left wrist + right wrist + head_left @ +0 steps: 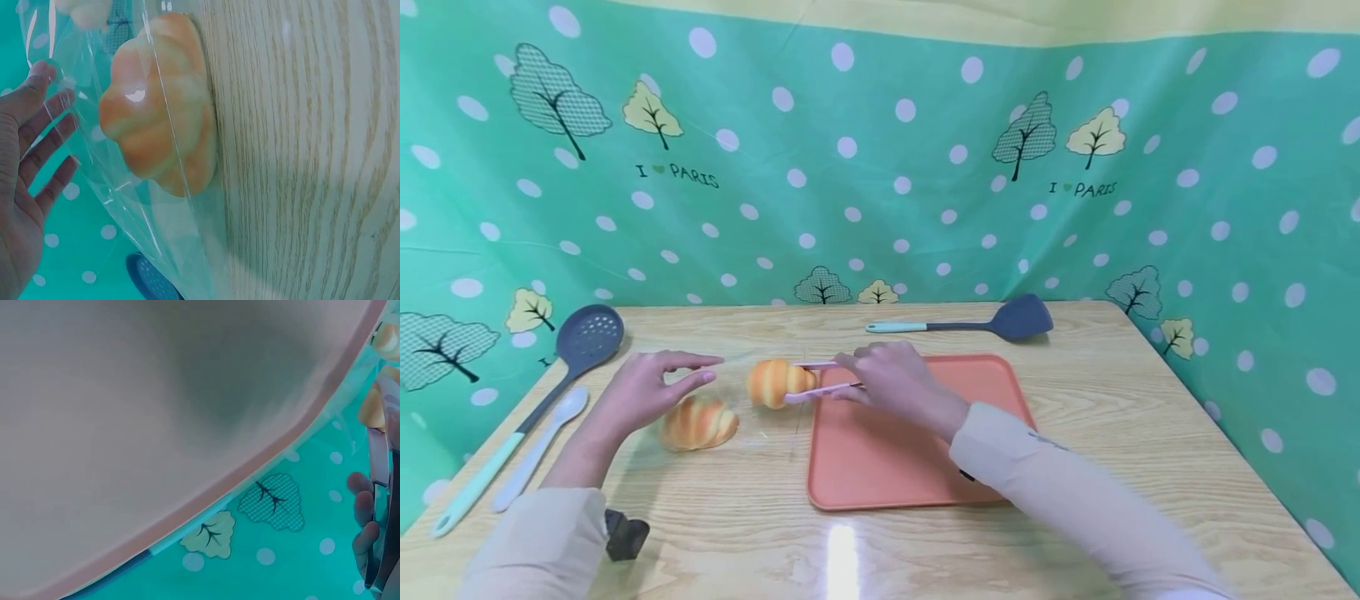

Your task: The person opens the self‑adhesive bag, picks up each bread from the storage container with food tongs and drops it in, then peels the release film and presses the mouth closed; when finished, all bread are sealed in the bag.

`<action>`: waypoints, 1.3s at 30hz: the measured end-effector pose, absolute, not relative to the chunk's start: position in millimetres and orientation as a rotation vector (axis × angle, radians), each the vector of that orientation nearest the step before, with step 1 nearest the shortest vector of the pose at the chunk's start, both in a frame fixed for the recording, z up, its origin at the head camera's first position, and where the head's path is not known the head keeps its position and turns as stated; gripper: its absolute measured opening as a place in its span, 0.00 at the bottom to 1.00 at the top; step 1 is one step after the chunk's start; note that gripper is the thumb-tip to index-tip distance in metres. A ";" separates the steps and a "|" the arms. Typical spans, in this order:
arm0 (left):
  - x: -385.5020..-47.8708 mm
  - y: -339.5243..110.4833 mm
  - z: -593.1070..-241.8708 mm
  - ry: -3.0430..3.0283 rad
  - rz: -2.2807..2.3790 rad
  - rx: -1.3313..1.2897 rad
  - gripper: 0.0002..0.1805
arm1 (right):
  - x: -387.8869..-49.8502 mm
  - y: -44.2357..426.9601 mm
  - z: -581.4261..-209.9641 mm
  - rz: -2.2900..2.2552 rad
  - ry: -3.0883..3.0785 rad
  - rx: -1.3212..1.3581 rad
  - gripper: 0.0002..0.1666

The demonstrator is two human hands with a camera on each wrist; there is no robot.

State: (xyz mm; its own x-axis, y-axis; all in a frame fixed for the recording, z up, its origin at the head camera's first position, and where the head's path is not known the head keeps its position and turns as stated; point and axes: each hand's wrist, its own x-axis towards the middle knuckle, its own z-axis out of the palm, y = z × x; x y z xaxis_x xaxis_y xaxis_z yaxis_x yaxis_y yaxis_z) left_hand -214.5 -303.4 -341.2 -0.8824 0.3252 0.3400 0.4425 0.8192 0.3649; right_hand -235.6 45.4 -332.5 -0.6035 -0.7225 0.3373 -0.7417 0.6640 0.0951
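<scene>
My right hand (898, 379) grips pink tongs (820, 393); their tips are around an orange-and-cream bread roll (769, 384) just left of the tray. At the right edge of the right wrist view are the hand (365, 525) and the tongs (379, 453). My left hand (643, 387) is spread over a second roll (698, 423), its thumb and fingers apart. In the left wrist view this roll (162, 106) lies under clear plastic film (131, 219), and the extended fingers of the left hand (31, 144) are at the film's edge; whether they pinch it I cannot tell.
A pink tray (895, 467) lies under my right forearm. Behind it is a dark turner (1021, 318) with a mint handle. Along the left table edge lie a slotted skimmer (590, 337) and a pale spoon (542, 442). A polka-dot curtain (880, 167) surrounds the table.
</scene>
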 end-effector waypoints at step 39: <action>-221.4 -295.6 -334.5 -2.625 -0.632 -0.667 0.09 | -252.6 -12.6 -344.9 -0.168 -2.642 1.058 0.27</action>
